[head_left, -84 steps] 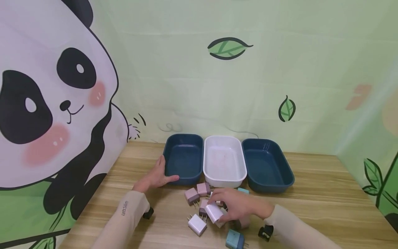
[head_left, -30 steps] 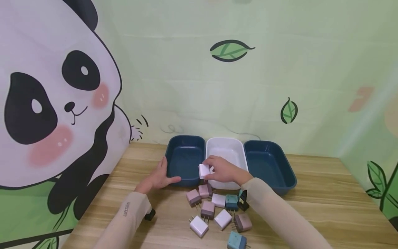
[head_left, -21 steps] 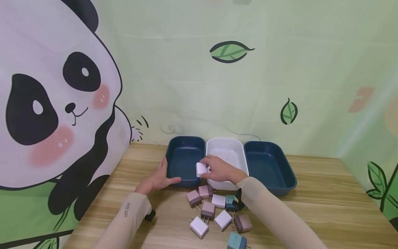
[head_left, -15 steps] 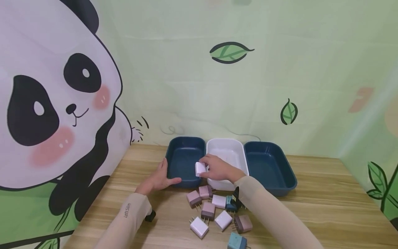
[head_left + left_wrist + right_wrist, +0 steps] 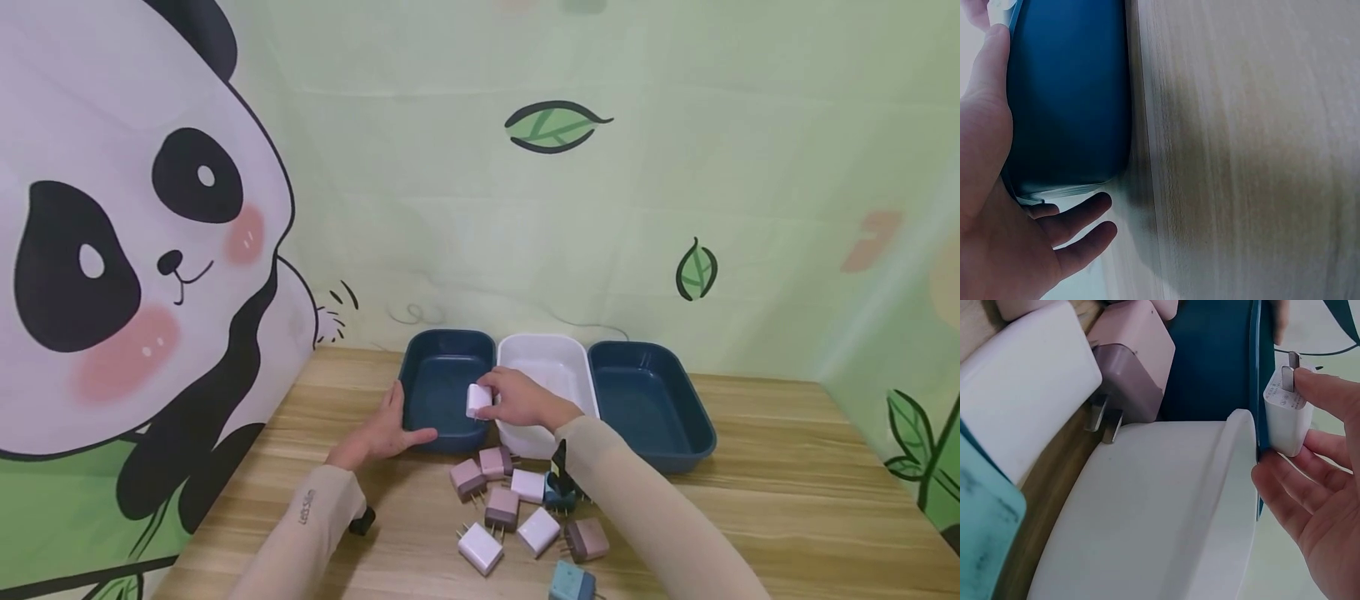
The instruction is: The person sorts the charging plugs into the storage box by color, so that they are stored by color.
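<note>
My right hand (image 5: 528, 398) pinches a white plug charger (image 5: 478, 402) between thumb and fingers, over the right side of the left dark blue bin (image 5: 442, 437). In the right wrist view, two metal prongs stand out from the end of the white charger (image 5: 1288, 419) near a fingertip. My left hand (image 5: 382, 427) rests against the blue bin's near left corner, fingers spread and thumb along the front. In the left wrist view, the thumb of the left hand (image 5: 997, 162) lies at the bin's rim while other fingers extend loosely past its corner.
A white bin (image 5: 546, 448) and another dark blue bin (image 5: 652, 454) stand to the right in a row. In front lie several loose chargers on the wooden table (image 5: 810, 500): pink ones (image 5: 501, 507), white ones (image 5: 480, 547) and teal ones (image 5: 570, 581).
The right hand has picked up the white charger from the pile and carried it up and leftward to the left blue bin. The left hand has stayed at that bin.
</note>
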`<state>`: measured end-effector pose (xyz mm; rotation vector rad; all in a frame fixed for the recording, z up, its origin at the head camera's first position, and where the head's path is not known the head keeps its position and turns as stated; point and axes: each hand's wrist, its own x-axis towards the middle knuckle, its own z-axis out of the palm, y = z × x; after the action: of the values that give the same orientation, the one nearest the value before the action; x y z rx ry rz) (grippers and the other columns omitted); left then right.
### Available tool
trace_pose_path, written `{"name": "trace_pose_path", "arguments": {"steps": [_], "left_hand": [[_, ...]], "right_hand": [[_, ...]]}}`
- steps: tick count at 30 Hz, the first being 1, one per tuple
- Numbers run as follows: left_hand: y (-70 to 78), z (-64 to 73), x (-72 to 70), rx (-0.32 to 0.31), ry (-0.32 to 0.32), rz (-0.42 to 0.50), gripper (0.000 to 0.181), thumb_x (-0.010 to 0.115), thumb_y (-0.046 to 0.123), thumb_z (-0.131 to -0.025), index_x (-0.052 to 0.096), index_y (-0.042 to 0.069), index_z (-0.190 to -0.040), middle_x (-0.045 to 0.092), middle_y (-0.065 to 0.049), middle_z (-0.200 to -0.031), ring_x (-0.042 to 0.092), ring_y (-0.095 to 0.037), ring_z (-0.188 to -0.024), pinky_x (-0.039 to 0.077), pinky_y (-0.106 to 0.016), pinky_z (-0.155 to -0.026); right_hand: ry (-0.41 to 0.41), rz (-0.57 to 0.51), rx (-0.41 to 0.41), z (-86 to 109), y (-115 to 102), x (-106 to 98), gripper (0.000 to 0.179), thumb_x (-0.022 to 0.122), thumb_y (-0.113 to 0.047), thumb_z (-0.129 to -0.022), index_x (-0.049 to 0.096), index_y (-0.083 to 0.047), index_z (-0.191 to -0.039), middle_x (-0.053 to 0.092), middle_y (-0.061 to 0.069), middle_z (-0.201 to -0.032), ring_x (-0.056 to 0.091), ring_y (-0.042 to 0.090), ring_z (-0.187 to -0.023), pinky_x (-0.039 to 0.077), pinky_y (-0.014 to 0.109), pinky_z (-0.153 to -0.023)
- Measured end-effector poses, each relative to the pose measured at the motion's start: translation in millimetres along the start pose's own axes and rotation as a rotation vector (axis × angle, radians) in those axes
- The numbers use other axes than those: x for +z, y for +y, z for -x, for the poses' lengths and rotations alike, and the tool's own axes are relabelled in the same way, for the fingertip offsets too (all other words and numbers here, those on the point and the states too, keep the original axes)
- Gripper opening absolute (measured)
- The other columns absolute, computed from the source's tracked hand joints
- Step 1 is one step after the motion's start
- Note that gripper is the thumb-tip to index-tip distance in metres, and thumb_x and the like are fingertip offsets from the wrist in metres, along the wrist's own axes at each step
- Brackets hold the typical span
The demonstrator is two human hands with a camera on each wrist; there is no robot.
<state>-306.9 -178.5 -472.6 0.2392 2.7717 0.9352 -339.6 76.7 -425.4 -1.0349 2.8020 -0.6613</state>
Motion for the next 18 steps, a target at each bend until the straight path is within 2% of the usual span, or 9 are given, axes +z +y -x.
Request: {"name": "trace_pose_path", "arguments": {"steps": [4,12,18], "left_hand": [[-0.7,0.4,0.5,0.004,0.003,-0.006,0.119,0.067,0.057,-0.08,-0.01,-0.002,-0.148,-0.004,-0.025,-0.154,0.011,-0.04,-0.14,0.019,-0.054,-0.109],[-1.1,-0.5,0.9,0.0,0.006,-0.004,0.119,0.068,0.057,-0.079,-0.011,0.0,-0.148,-0.005,-0.024,-0.155,0.012,-0.04,-0.14,0.021,-0.054,-0.109],[-2.4,-0.1,0.1,-0.014,-0.002,-0.01,0.12,0.067,0.058,-0.079,-0.011,0.001,-0.149,-0.005,-0.023,-0.155,0.013,-0.039,-0.14,0.021,-0.054,-0.108]], "right_hand": [[-0.007,0.008,-0.008,-2.4,0,1,0.039,0.074,-0.026,-0.083,0.064,-0.002,-0.111,0.059,0.006,-0.099,0.056,0.023,-0.089,0.047,0.029,-0.075],[-0.013,0.017,-0.008,-7.6,1,1,0.041,0.074,-0.027,-0.083,0.063,-0.002,-0.114,0.058,0.006,-0.099,0.052,0.017,-0.085,0.047,0.028,-0.073],[-0.023,0.016,0.028,-11.8,0,1,0.045,0.074,-0.027,-0.083,0.061,-0.002,-0.118,0.058,0.008,-0.106,0.053,0.016,-0.087,0.048,0.028,-0.077]]}}
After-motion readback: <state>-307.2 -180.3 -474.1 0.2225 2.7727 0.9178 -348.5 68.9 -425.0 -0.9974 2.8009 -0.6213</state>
